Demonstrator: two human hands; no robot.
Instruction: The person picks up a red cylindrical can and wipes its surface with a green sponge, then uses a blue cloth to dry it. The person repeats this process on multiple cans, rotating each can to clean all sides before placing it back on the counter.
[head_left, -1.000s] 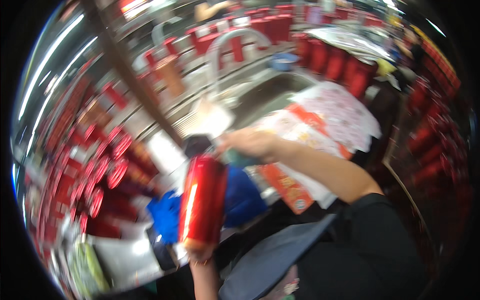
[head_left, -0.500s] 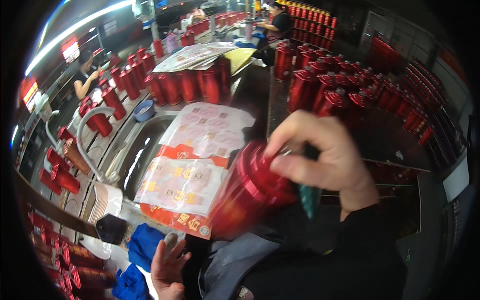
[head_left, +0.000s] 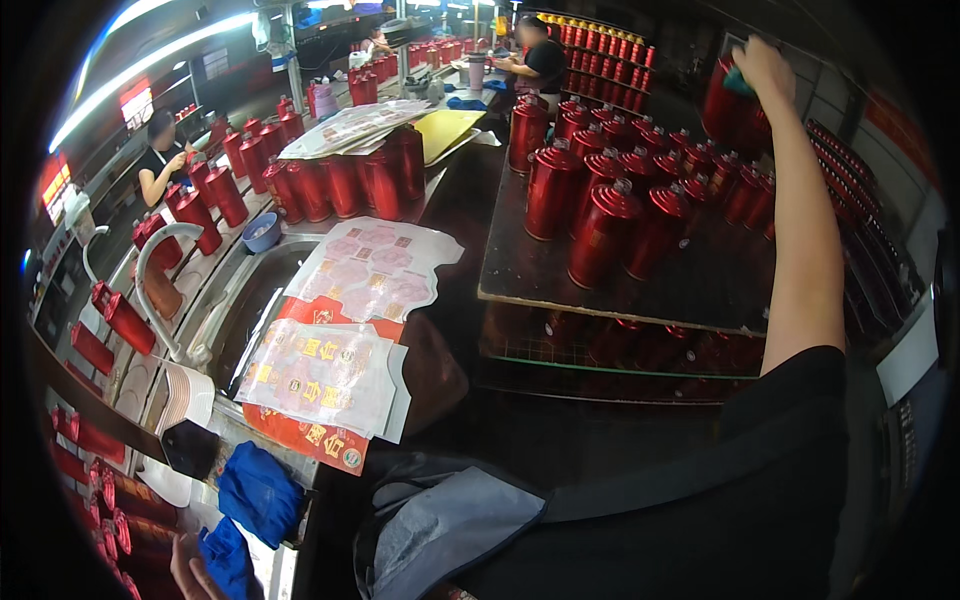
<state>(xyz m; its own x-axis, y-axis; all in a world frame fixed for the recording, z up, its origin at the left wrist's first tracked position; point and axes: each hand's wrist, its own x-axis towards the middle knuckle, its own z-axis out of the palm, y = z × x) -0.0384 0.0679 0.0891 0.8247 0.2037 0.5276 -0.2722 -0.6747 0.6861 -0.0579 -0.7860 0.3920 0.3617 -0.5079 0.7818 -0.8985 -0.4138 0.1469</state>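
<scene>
My right arm stretches far to the upper right. At its end my right hand point(head_left: 767, 78) grips a glossy red bottle point(head_left: 722, 108) by its top, holding it over the back of the dark table. A bit of green material point(head_left: 738, 82) shows beside the fingers. At the lower left edge, my left hand point(head_left: 190, 572) is only partly in view. Its visible fingers are extended and apart, close to a blue cloth point(head_left: 228, 560) and several red bottles point(head_left: 140, 500) lying on their sides. I see nothing held in it.
Rows of upright red bottles point(head_left: 605, 230) stand on the dark table point(head_left: 720, 300). Printed sticker sheets point(head_left: 370, 270) lie beside a sink point(head_left: 245, 345) with a curved faucet point(head_left: 150, 270). Another blue cloth point(head_left: 260, 490) and a blue bowl point(head_left: 262, 231) are nearby. People work farther back.
My right hand has carried the red bottle from in front of me to the far upper right. My left hand has shifted down and left toward the lying bottles. The view has shifted slightly.
</scene>
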